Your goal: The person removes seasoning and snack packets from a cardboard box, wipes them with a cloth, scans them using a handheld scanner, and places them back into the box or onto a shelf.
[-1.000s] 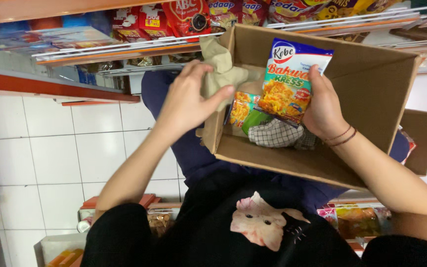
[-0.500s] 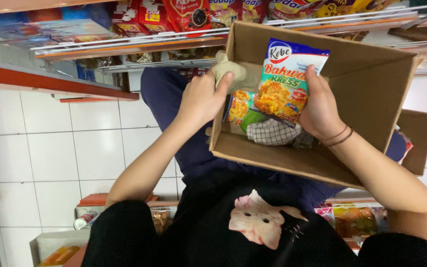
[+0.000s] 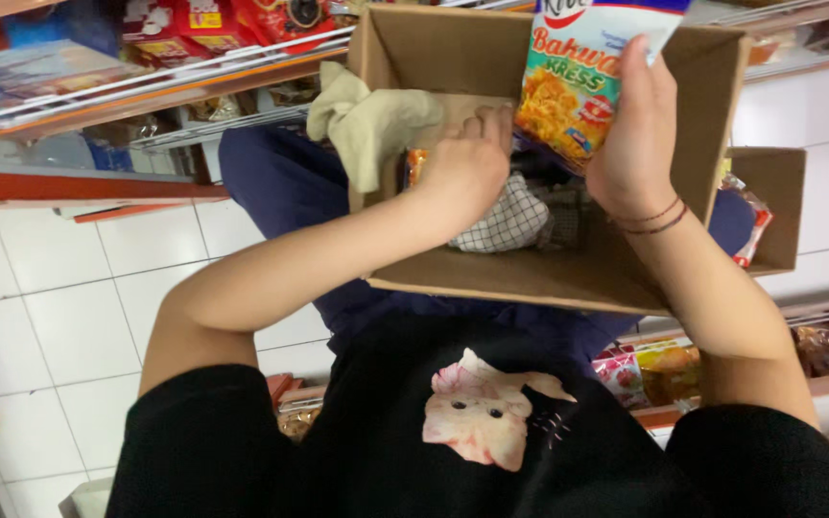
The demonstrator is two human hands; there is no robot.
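Looking down from the head camera, I see the white tiled floor filling the left side, with store shelves of red and blue packets running along the top edge. A brown cardboard box rests on my lap, tilted, its open top facing me, and one side flap hangs out to the right. A pale olive cloth is draped over the box's left wall, half inside and half outside.

My left arm comes in from the lower left, bent at the elbow, and crosses the near left corner of the box. My left hand is inside, fingers curled downwards with the knuckles up, pressing on the contents beside a checked white cloth; I cannot tell whether it has hold of anything. An orange packet peeks out just left of that hand.

My right arm rises from the lower right, forearm over the box's near wall, thin bands round the wrist. My right hand is wrapped round the lower end of a white and yellow snack bag, thumb up along its right side, lifting it upright above the box's far wall; its top runs out of the picture.

Room inside the box is tight, with walls close on both sides of my hands. Free space lies to the left, over the floor.
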